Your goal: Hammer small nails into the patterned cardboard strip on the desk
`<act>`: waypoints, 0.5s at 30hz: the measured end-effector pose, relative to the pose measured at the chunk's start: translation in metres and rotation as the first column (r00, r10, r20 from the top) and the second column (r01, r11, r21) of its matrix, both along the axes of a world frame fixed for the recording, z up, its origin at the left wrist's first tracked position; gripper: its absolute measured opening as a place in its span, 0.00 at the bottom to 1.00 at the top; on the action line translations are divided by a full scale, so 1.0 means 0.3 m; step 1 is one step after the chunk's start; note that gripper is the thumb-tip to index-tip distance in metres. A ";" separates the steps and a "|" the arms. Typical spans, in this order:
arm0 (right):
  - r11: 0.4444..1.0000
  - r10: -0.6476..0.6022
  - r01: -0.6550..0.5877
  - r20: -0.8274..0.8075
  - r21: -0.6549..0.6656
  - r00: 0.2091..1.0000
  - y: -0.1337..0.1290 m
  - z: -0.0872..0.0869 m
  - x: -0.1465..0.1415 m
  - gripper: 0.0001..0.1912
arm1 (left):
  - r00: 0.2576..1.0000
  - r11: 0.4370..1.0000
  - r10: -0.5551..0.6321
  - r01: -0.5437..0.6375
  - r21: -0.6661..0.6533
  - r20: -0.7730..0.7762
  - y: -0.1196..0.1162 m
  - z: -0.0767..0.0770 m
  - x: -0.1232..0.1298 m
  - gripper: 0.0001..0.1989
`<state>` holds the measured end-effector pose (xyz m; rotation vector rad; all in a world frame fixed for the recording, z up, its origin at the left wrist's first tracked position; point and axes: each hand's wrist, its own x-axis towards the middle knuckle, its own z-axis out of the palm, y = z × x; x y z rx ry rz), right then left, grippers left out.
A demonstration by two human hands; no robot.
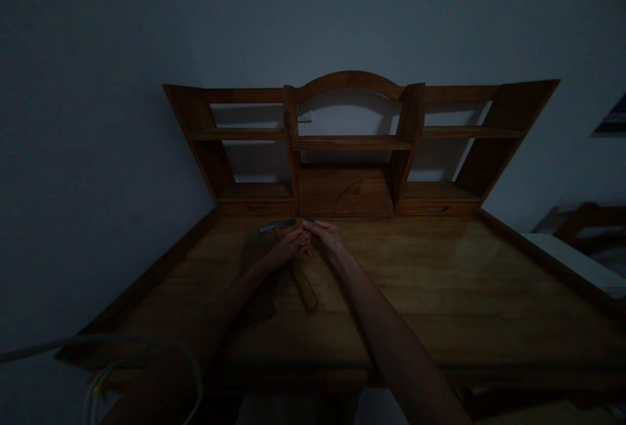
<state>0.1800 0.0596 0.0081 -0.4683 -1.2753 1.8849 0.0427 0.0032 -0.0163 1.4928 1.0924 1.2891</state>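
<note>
Both hands meet over the back part of the wooden desk, left of its middle. My left hand (292,241) is closed, its fingertips against those of my right hand. My right hand (325,236) pinches something small and dark at its fingertips, too small and dim to make out. Beneath my left hand lies a hammer, its metal head (276,225) behind and to the left, its wooden handle (304,287) slanting toward the front edge. Whether my left hand also grips the small item is hidden.
The wooden desk (415,281) carries a shelf unit (349,143) along its back, against the wall. A pale cable (141,340) loops at the lower left. Beyond the desk's right edge stand a white surface (577,259) and a wooden chair back (599,218).
</note>
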 end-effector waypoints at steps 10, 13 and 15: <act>0.998 0.046 -0.048 -0.067 -0.039 0.997 0.007 -0.006 -0.004 0.15 | 0.993 0.998 0.049 -0.046 0.037 -0.104 -0.047 0.091 0.033 0.17; 0.996 0.064 -0.069 -0.089 -0.049 0.994 0.002 0.004 -0.004 0.14 | 0.994 0.998 0.051 -0.048 0.035 -0.096 -0.055 0.102 0.038 0.17; 0.996 0.060 -0.065 -0.103 -0.054 0.993 -0.001 0.008 -0.003 0.14 | 0.994 0.998 0.057 -0.054 0.034 -0.093 -0.054 0.100 0.039 0.17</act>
